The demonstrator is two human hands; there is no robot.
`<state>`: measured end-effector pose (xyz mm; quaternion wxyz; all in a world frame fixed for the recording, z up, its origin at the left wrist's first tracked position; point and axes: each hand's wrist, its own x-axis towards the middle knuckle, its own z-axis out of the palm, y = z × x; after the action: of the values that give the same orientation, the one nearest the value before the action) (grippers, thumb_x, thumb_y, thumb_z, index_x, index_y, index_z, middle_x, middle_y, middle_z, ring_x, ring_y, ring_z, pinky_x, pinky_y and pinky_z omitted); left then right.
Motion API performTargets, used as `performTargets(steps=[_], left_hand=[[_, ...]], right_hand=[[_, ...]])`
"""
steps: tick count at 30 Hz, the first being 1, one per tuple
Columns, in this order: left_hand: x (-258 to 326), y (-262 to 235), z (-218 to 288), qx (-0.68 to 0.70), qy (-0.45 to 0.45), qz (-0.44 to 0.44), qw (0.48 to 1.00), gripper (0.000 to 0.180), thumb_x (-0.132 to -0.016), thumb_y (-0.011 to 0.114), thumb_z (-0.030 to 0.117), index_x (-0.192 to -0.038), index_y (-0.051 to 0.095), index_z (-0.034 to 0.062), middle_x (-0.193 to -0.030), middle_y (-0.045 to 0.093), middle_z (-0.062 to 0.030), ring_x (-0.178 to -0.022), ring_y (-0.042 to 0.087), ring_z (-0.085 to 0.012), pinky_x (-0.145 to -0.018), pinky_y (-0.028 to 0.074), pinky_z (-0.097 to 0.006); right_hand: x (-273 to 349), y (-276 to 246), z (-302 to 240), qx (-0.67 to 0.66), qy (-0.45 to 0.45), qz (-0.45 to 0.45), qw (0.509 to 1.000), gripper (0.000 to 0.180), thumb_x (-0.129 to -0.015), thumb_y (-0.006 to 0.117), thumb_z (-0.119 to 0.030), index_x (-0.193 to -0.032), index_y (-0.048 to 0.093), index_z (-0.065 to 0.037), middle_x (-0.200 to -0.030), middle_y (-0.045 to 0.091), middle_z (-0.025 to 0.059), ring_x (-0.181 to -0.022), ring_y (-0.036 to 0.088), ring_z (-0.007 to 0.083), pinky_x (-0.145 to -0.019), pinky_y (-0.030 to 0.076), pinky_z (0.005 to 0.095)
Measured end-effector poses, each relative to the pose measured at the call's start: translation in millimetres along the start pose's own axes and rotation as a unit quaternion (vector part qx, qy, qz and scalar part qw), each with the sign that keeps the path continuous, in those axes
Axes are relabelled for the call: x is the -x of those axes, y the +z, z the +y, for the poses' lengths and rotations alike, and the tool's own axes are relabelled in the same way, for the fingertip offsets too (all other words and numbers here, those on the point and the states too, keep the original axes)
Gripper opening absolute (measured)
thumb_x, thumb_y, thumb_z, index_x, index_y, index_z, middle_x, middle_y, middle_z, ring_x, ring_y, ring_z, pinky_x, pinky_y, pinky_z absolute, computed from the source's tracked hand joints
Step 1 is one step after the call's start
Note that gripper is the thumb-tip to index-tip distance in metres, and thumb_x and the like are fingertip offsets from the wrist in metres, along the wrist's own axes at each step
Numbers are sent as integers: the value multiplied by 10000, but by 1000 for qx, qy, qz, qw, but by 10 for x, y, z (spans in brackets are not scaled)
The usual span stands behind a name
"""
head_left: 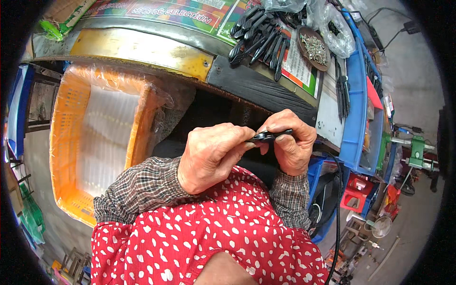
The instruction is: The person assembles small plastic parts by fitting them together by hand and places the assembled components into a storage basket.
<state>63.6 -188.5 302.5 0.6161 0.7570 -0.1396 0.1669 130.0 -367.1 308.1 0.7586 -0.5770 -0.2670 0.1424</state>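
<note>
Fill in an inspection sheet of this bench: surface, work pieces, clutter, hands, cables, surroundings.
Surface: colourful printed sheets behind a yellow metal strip and a scored dark edge strip.
Work pieces: small black piece held; its exact kind is unclear. Pile of black handle-like pieces beside a brown dish of small metal fasteners.
Clutter: crumpled clear plastic bags beyond the dish.
Hands: left hand and right hand both pinch the small black piece.
Cables: thick black cable hanging at right.
Surroundings: plastic-lined orange crate at left; blue tray and green metal fixture at right.
</note>
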Motion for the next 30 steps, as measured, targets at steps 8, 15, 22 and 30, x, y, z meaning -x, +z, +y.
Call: performTargets(steps=[8, 15, 22, 30], left_hand=[[48, -2, -47, -111, 73, 5, 991, 233, -694, 694, -21, -914, 626, 14, -749, 632, -114, -616, 628, -239, -539, 493, -307], [54, 3, -91, -79, 47, -8, 996, 215, -710, 690, -10, -913, 624, 14, -737, 623, -118, -608, 618, -252, -537, 485, -311], [6, -4, -25, 54, -87, -9, 995, 107, -781, 658, 39, -871, 611, 5, -715, 605, -143, -608, 615, -266, -540, 460, -309], [30, -16, -43, 74, -108, -16, 991, 100, -799, 653, 18, -891, 635, -16, -727, 646, -111, -625, 636, -160, -572, 484, -255]], right_hand=[[30, -51, 28, 31, -8, -28, 999, 256, -844, 667, -171, -953, 639, 59, -924, 612, 179, -692, 615, 178, -526, 517, 252], [46, -48, 110, 23, 0, -20, 1000, 253, -846, 666, -175, -949, 643, 55, -938, 603, 170, -684, 610, 168, -540, 514, 242], [32, -8, 63, 11, 1, 27, 1000, 255, -845, 668, -170, -942, 637, 63, -904, 576, 150, -642, 617, 183, -482, 493, 227], [44, 38, 66, 7, 23, 36, 999, 254, -859, 651, -168, -941, 618, 70, -898, 571, 143, -652, 625, 184, -463, 488, 229]])
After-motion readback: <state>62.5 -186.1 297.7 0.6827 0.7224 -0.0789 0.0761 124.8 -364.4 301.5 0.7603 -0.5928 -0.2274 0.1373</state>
